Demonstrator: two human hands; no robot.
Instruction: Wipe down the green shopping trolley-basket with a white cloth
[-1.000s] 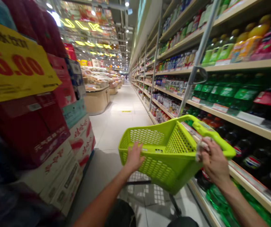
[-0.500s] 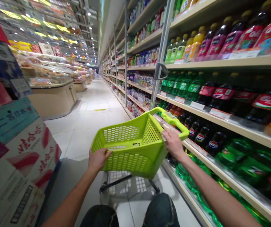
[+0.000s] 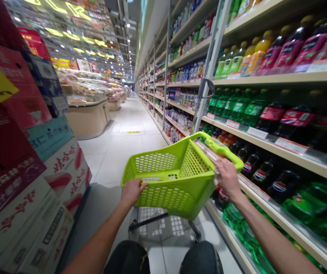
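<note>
A lime-green plastic shopping cart (image 3: 169,194) stands sideways before my knees, its basket holding nothing I can see. My left hand (image 3: 132,191) is closed over the near rim at the basket's left end, thumb on top. At the other end, my right hand (image 3: 226,178) is closed on the cart's rear corner, just beneath the green push handle (image 3: 223,148). A small pale patch shows by the right fingertips; I cannot make out what it is. Dark legs with casters carry the basket above the tiled floor.
Shelves of drinks rise close on the right, with green soda bottles (image 3: 238,104) and dark cola bottles (image 3: 279,184). Stacked drink cartons (image 3: 63,167) stand on the left. Beyond them is a rounded display counter (image 3: 87,120). A tiled aisle (image 3: 123,146) runs ahead.
The view has turned left, so the scene sits farther right and more cartons show. My right hand has moved slightly along the cart's rear corner; my left stays on the rim.
</note>
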